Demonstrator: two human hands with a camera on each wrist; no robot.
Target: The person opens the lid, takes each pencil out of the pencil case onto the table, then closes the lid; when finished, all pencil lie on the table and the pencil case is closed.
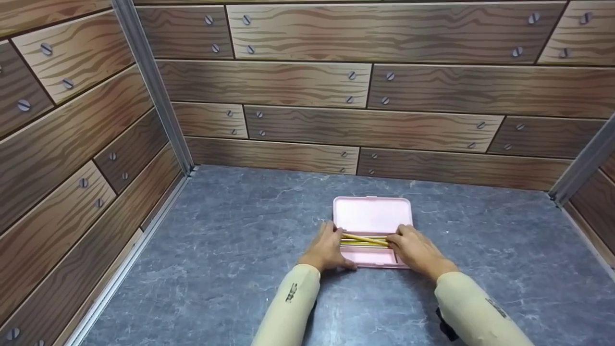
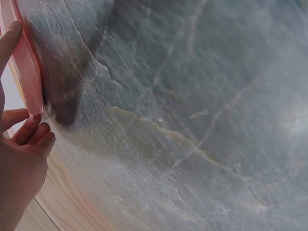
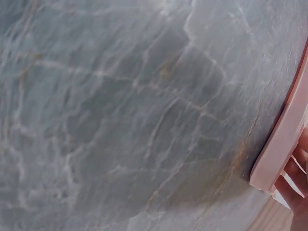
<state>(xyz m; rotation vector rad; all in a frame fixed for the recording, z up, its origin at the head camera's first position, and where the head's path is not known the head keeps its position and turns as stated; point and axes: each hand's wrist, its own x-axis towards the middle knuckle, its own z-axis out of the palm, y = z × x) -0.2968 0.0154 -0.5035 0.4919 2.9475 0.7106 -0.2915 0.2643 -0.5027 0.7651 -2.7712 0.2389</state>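
Note:
A pink pencil case (image 1: 372, 215) lies opened flat on the grey surface, its lid folded back toward the far wall. Several yellow pencils (image 1: 366, 239) lie across it near the hinge, one slanting over the others. My left hand (image 1: 326, 247) holds the case's left end, fingers at the back and thumb by the front corner. In the left wrist view, those fingers bend around the case's pink edge (image 2: 28, 67). My right hand (image 1: 417, 249) has its fingertips on the pencils' right ends, inside the case. The right wrist view shows its fingers (image 3: 294, 175) partly, behind the pink side wall (image 3: 281, 144).
Marbled grey tabletop (image 1: 230, 240) surrounds the case. Wood-patterned panels (image 1: 298, 86) stand at the back, with more on the left (image 1: 57, 202) and right. Metal posts (image 1: 153, 81) mark the corners. A dark thin mark shows in the case's front right part.

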